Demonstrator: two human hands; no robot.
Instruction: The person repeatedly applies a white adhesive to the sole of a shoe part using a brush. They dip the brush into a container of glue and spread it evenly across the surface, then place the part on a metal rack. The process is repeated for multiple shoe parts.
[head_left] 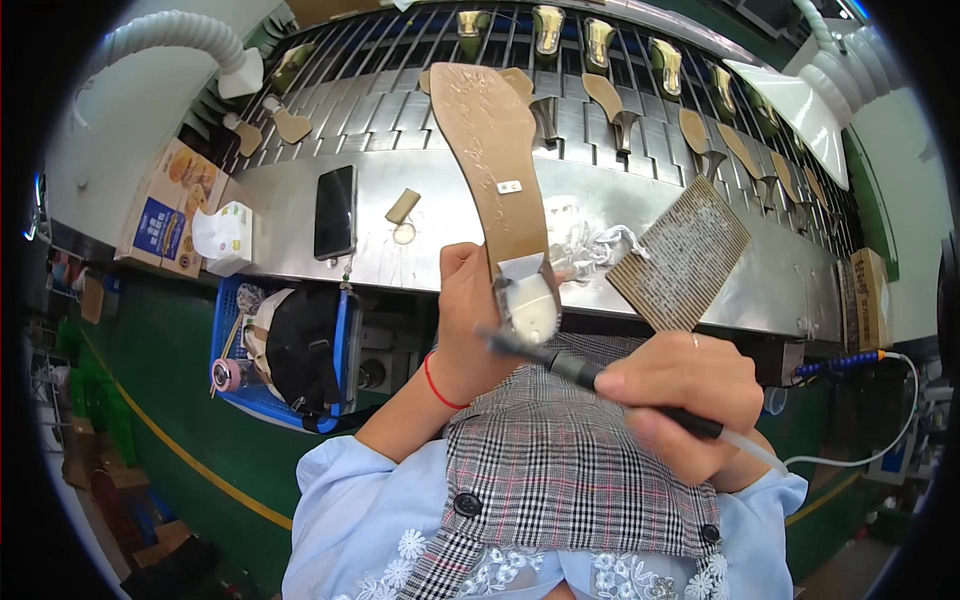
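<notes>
Left hand: the left hand [468, 320] is closed around the heel end of a tan shoe sole [492, 160], holding it upright in front of the chest, toe end pointing away over the steel bench [280, 215].
Right hand: the right hand [672, 398] is wrapped around a dark pen-shaped tool [560, 365] with a white cable trailing off to the right; its tip sits at the pale heel patch [530, 305] of the sole — touching or just short of it, the view is too blurred to say.
Sole: a small white tag [509, 186] is fixed to its middle.
Risk – slip: the sole is pinched only at the narrow end, so pressure from the tool could twist it in the grip and drag the tip off the patch onto the thumb.
Risk – cable: the cable hangs loose beside the person's lap and could snag and jerk the tool.
Risk – bench edge: the ribbed mat [682, 252] overhangs the bench lip and could be knocked off by an elbow.
Packages: a flat cardboard box [170, 208] with a blue panel and printed food pictures leans at the bench's left end; a white tissue pack [224, 236] stands just beside it; a plain brown carton [868, 295] sits at the far right.
Other things: a black phone [335, 212] lies on the bench; a blue crate [262, 400] holding a dark bag sits below; rows of insoles [604, 95] ride the slatted conveyor behind.
</notes>
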